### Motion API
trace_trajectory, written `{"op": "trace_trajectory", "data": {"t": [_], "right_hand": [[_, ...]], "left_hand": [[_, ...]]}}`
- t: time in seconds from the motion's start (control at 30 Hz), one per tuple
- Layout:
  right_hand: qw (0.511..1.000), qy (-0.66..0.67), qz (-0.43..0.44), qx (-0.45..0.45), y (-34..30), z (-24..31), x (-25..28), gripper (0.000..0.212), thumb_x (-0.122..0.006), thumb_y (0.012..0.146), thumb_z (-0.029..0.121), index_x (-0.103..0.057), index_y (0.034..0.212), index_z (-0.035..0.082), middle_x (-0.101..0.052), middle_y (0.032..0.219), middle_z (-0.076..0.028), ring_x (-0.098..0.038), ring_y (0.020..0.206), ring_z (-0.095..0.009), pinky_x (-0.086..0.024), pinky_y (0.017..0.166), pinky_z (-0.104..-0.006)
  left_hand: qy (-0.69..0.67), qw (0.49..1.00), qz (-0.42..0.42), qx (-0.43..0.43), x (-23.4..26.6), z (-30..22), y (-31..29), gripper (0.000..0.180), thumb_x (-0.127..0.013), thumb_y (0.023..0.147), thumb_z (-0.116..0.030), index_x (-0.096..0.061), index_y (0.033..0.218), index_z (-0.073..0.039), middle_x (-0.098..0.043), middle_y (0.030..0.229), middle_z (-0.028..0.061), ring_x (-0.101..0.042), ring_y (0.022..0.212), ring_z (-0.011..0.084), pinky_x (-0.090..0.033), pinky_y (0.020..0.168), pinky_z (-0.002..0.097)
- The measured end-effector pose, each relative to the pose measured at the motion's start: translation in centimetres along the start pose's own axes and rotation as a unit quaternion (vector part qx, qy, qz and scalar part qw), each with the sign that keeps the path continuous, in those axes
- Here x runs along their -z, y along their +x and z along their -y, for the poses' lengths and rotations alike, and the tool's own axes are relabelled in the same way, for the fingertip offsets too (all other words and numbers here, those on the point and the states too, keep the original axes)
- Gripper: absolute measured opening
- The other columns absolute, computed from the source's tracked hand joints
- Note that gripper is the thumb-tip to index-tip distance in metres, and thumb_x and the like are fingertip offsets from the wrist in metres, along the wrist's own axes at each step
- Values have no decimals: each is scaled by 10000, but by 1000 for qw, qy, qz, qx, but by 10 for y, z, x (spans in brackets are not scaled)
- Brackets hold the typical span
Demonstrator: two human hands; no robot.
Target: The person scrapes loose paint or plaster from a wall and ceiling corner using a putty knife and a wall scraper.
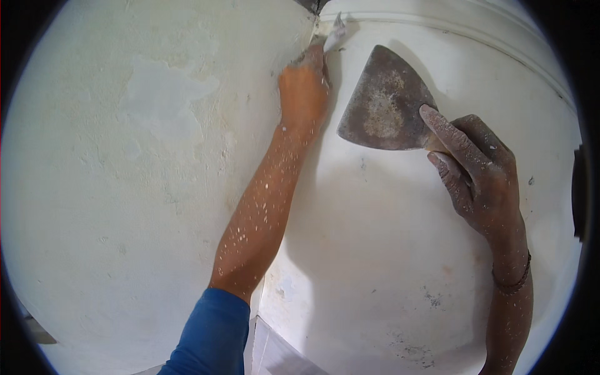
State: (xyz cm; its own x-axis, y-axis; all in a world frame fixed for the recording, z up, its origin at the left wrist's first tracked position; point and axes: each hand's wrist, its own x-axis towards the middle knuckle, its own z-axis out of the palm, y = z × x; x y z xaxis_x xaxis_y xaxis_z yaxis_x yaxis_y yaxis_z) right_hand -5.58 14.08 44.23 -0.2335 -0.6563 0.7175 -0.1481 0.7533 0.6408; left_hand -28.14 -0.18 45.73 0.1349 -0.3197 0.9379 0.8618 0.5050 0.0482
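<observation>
High up by the corner where two walls meet, my left hand (305, 84) is closed, its fingers mostly hidden behind the fist. A whitish, pointed thing (335, 34) sticks up out of it; its kind cannot be made out. My right hand (484, 165) grips a putty knife (387, 103) with a wide, worn grey-brown blade. The index finger lies along the blade's base, and the handle is mostly covered by the palm. The blade is tilted up and left, in front of the right-hand wall (375, 231). White dust and specks coat both hands and forearms.
The left-hand wall (75, 206) is off-white and rough, with a paler smooth patch (164, 97). A moulded ledge (450, 30) curves along the top of the right-hand wall. A dark object (579, 194) shows at the far right edge. Grey marks (415, 350) spot the lower right-hand wall.
</observation>
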Motion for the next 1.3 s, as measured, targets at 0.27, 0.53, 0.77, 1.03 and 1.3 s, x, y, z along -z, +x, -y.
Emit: {"op": "trace_trajectory", "data": {"t": [0.27,0.53,0.77,1.03,1.3], "right_hand": [[997,-4,41,-71,9,11,5,591,-692,746,12,-515,1307,65,-601,847,-133,-595,698,-238,-505,620,-342],[927,286,129,-204,5,68,-17,505,-760,761,222,-492,1107,-29,-623,831,-206,-661,761,-296,-522,673,-365],[900,319,205,-216,-34,77,-36,406,-761,742,167,-513,1017,1,-611,810,-161,-654,761,-331,-516,659,-375],[932,246,202,-177,-43,70,-34,455,-754,687,126,-505,1048,5,-499,1188,-183,-612,928,-388,-529,724,-438],[951,233,194,-57,-40,74,-37,586,-792,660,284,-494,1084,10,-447,1270,-173,-613,923,-351,-542,773,-421]], "left_hand": [[-177,966,-28,187,73,-17,-43,265,-583,854,-13,-526,1113,0,-651,828,167,-653,761,206,-502,665,313],[-430,809,28,399,135,-56,-138,390,-660,871,-129,-445,1173,-7,-632,993,117,-632,881,157,-510,710,244],[-475,760,98,433,128,-93,-203,223,-577,856,-3,-550,1074,31,-626,996,122,-596,929,136,-496,775,278],[-467,715,302,423,144,-92,-185,297,-727,793,-86,-593,1042,5,-635,975,93,-613,875,150,-518,745,277],[-448,773,275,356,134,-78,-222,411,-677,824,-79,-506,1197,-50,-568,1105,71,-580,954,171,-514,750,325]]}}
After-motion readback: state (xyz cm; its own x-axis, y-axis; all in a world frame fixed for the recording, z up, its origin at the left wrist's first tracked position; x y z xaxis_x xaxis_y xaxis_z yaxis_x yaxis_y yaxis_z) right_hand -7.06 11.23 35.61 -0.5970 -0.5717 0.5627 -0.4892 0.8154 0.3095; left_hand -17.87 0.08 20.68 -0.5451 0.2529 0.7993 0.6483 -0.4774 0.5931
